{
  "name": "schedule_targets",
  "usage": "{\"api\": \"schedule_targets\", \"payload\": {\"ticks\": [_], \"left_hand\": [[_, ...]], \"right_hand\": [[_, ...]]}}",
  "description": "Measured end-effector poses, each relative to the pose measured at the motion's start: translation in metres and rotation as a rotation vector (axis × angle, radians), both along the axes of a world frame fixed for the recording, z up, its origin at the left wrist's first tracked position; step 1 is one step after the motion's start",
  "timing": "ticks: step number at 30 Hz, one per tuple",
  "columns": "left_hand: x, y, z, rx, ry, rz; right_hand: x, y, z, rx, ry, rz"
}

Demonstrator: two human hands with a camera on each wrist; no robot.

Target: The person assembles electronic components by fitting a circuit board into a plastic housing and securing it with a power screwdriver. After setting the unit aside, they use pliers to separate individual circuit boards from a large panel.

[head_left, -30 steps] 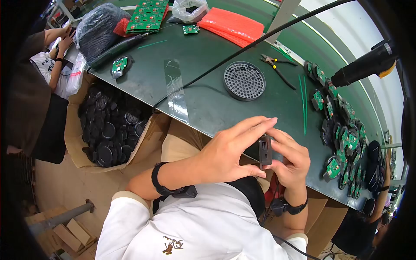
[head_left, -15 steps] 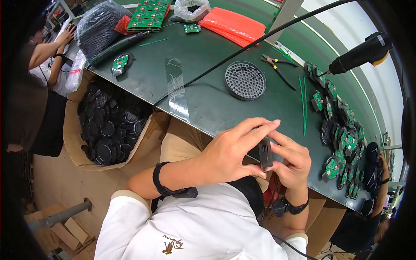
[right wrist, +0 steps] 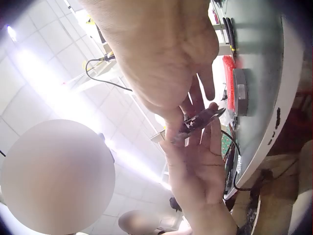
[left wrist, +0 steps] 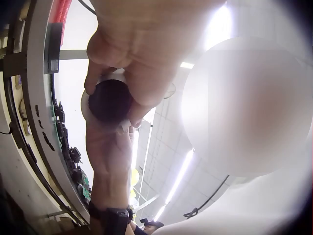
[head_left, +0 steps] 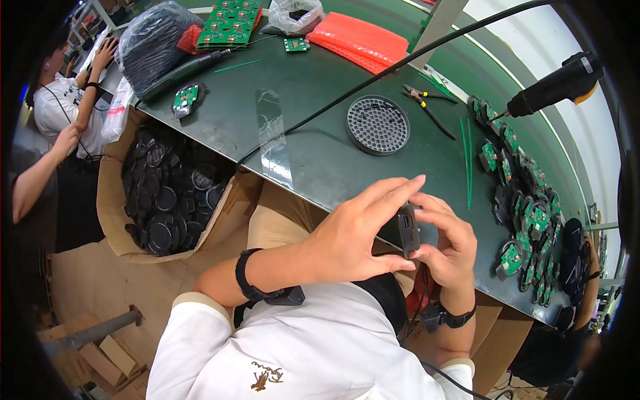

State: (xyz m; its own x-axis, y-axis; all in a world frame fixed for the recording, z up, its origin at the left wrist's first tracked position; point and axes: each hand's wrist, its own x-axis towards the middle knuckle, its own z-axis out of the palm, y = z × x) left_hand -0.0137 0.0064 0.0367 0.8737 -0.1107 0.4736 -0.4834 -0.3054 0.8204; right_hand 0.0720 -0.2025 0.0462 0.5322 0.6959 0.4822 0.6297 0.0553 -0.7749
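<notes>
Both hands hold one small black round device above the table's front edge. In the head view its narrow side, with a port-like opening, faces the camera; the device (head_left: 408, 230) stands on edge. The left hand (head_left: 357, 233) grips it from the left between thumb and fingers. From the right, the right hand (head_left: 448, 243) pinches it with thumb and bent fingers. Its dark round face (left wrist: 110, 101) shows between the hands in the left wrist view. The right wrist view has the device (right wrist: 198, 122) edge-on, between the fingers of both hands.
A round perforated tray (head_left: 377, 125), pliers (head_left: 430, 110) and a green table (head_left: 320, 160) lie beyond. Black parts fill a carton (head_left: 113, 230) at left. Circuit-board units (head_left: 533, 213) heap at right under an electric screwdriver (head_left: 553, 87). A cable crosses the view.
Both hands keep their grip, with the device tilted slightly. The hanging screwdriver has swung a little. At far left, another person's arm has come into view.
</notes>
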Motion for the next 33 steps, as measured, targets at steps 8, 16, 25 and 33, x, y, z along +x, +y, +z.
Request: {"api": "schedule_targets", "payload": {"ticks": [8,16,25,33], "left_hand": [[0.001,0.002,-0.002,0.001,0.040,-0.056],[0.000,0.001,-0.004,-0.042,-0.035,-0.027],[0.001,-0.002,0.000,-0.046,-0.057,0.031],[0.016,-0.006,-0.027,0.182,-0.144,0.410]], "right_hand": [[0.004,-0.001,-0.008,0.020,-0.044,0.049],[-0.006,0.002,-0.010,0.097,0.063,0.008],[-0.012,0.004,-0.017,0.175,0.141,-0.005],[-0.025,0.013,-0.012,0.128,0.421,-0.115]]}}
